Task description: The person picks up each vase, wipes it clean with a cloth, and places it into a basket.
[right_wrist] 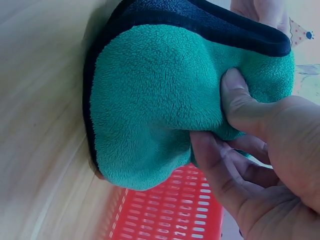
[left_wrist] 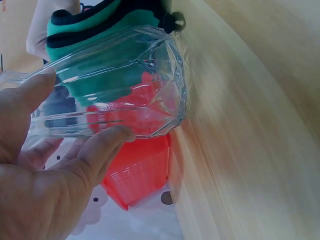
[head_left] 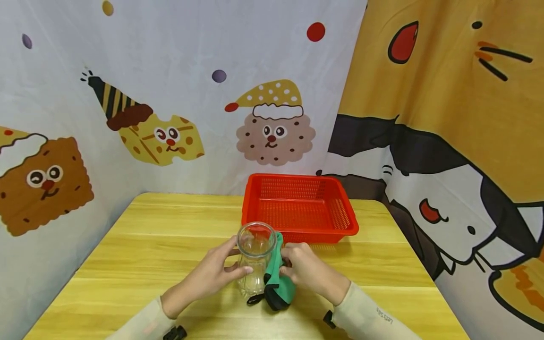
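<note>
A clear glass jar [head_left: 253,274] with a thick round rim stands upright on the table. My left hand [head_left: 218,267] grips it from the left, thumb on the near side and fingers round the far side. In the left wrist view the jar's faceted walls [left_wrist: 107,80] show the cloth and red basket through them. Against the jar's right side hangs a green cleaning cloth [right_wrist: 145,95] with black edging and a dark blue reverse. My right hand [head_left: 303,267] pinches folds of this cloth between thumb and fingers. The cloth's lower end reaches the tabletop.
Just behind the jar and cloth sits a red plastic basket [head_left: 354,225] with slotted walls. The yellow wood-grain table [head_left: 182,222] ends at a printed curtain [head_left: 170,85] at the back and sides. A small black loop [head_left: 255,299] lies at the jar's foot.
</note>
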`<state>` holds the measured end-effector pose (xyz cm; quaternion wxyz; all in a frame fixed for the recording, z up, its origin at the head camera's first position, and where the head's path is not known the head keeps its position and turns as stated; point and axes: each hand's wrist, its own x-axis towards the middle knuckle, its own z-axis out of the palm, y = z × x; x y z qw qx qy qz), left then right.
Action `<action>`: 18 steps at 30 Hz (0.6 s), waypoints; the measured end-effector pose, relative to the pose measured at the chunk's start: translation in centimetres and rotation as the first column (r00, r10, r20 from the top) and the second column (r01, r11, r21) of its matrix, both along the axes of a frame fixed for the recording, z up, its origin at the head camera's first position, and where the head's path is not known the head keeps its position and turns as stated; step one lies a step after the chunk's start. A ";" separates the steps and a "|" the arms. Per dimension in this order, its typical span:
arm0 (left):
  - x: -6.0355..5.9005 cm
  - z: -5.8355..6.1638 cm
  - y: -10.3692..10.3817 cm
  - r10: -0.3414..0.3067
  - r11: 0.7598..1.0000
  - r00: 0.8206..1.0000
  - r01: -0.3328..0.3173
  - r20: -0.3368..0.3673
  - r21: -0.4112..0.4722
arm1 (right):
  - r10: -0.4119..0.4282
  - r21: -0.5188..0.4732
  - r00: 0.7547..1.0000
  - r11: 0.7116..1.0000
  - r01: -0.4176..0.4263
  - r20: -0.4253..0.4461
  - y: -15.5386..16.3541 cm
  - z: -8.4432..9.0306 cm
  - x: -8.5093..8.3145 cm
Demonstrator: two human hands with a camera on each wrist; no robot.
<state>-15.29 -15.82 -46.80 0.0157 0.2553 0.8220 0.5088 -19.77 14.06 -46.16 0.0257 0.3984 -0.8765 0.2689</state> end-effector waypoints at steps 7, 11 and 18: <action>0.1 0.0 0.0 0.002 1.000 1.000 -0.002 0.028 0.002 | 0.006 0.065 0.998 0.998 -0.009 0.055 0.1 -0.2 0.0; 0.1 0.0 0.1 -0.001 1.000 1.000 0.001 0.021 0.000 | 0.024 0.085 0.998 0.996 -0.030 0.061 0.1 -0.3 0.0; 0.0 -0.2 0.1 0.013 1.000 1.000 -0.012 0.024 -0.011 | 0.040 0.152 0.998 0.987 -0.047 0.053 -0.1 -0.9 0.0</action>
